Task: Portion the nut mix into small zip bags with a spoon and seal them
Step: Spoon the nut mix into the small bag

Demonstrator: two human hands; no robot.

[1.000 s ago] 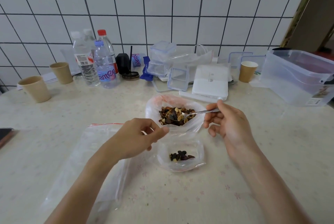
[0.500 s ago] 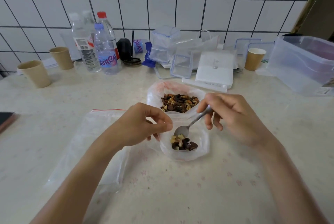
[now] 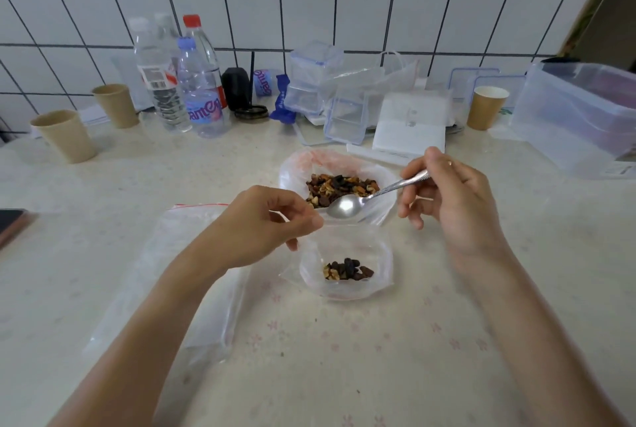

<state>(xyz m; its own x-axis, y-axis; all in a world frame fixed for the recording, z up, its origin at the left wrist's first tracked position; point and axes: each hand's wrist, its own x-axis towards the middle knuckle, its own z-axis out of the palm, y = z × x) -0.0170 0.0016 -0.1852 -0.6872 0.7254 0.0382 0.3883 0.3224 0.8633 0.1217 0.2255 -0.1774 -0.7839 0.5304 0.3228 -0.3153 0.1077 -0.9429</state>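
— While the right hand (image 3: 454,206) holds the spoon (image 3: 364,201), what is in the spoon?

— Nothing. Its shiny bowl is bare. The fingers and thumb pinch the far end of the handle, and the bowl hangs over the near edge of the big bag of nut mix (image 3: 339,185).

— Where is the small zip bag (image 3: 346,265)?

— It sits on the table (image 3: 413,340), just in front of the big bag. A little heap of nuts and dark raisins (image 3: 347,270) lies at its bottom. Its mouth is wide open.

— Who keeps it open?

— The left hand (image 3: 261,227) does. Its thumb and fingers are curled tight and pinch the top left edge of the small bag.

— What lies under the left arm?

— A stack of flat zip bags (image 3: 179,289) with a red strip at the top, lying beside the small bag.

— And at the back?

— Water bottles (image 3: 182,82) stand by the tiled wall. Three paper cups (image 3: 65,135) stand there too, two on the left and one on the right. Clear plastic boxes (image 3: 316,82) and a white box (image 3: 411,122) sit in the middle, and a big clear tub (image 3: 581,116) is at the right. A dark phone (image 3: 12,225) lies at the left edge.
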